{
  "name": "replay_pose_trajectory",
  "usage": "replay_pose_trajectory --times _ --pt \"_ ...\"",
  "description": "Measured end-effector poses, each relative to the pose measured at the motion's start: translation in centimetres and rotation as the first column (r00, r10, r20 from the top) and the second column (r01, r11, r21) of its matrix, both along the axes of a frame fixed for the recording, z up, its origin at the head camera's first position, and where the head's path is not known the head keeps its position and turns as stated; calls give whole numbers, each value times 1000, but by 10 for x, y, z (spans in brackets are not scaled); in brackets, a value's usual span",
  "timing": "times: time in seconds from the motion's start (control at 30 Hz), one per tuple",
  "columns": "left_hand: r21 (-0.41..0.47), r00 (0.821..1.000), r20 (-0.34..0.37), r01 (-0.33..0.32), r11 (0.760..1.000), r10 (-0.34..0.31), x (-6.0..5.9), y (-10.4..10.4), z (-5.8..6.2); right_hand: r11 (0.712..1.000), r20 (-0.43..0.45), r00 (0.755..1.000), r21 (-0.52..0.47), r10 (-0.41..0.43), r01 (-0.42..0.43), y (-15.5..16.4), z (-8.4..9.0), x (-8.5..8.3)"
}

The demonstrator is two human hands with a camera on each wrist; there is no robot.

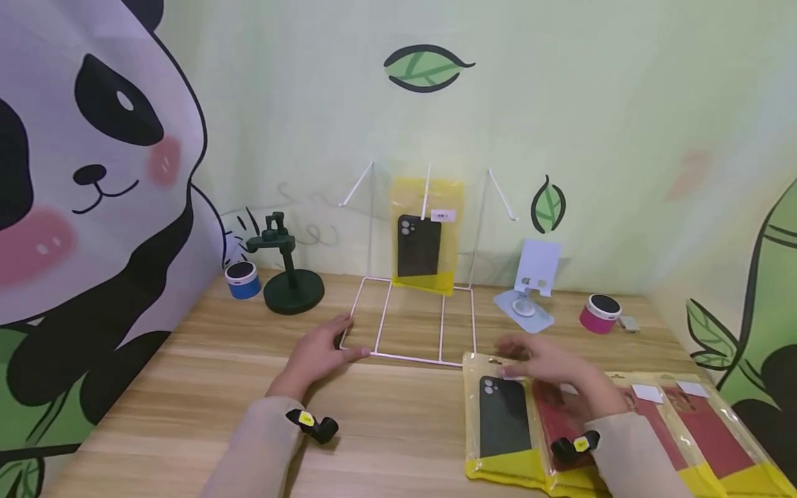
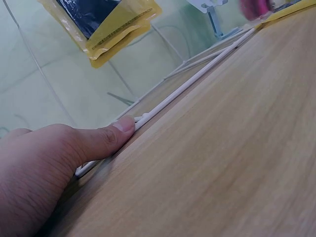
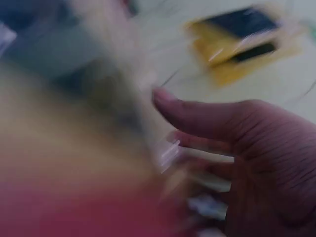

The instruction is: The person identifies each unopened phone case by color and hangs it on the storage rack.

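Two hands (image 1: 324,353); four packaged cases (image 1: 501,418).

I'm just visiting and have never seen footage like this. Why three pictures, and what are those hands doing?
No machine here: a person wears three cameras. The big picture comes from the head, the other two from the wrists. The left hand rests on the base of a white wire rack, its thumb against the wire. A yellow-packaged phone case hangs on the rack. The right hand, blurred, reaches over the top of a packaged black case lying on the wooden table; whether its fingers grip it is unclear. Red-cased packs lie beside it.
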State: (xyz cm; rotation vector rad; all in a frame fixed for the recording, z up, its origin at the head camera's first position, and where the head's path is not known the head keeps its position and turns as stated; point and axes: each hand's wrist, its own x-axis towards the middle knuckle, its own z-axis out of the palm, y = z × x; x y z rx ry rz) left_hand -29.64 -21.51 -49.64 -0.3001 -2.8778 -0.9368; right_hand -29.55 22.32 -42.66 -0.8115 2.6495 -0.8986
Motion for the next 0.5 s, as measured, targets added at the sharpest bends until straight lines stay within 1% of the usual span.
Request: replay_pose_trajectory --times 0.07,0.1,0.17,0.33,0.5 --pt "-2 1000 3 0 1000 0 0 -1 -1 1000 65 998 -23 5 -3 9 -19 -1" --pt "-2 1000 3 -2 1000 2 0 -1 -2 999 87 996 -36 -4 8 11 -25 -2" --pt "-3 1000 -2 -7 1000 7 1 -2 -2 997 96 995 -68 -17 23 13 -34 -4" --pt "1 1000 -18 -11 1000 11 1 -2 -1 992 64 997 -115 -46 53 10 -43 -7" --pt "2 1000 -16 -7 1000 7 0 3 0 982 22 996 -168 -82 85 13 -46 -5"
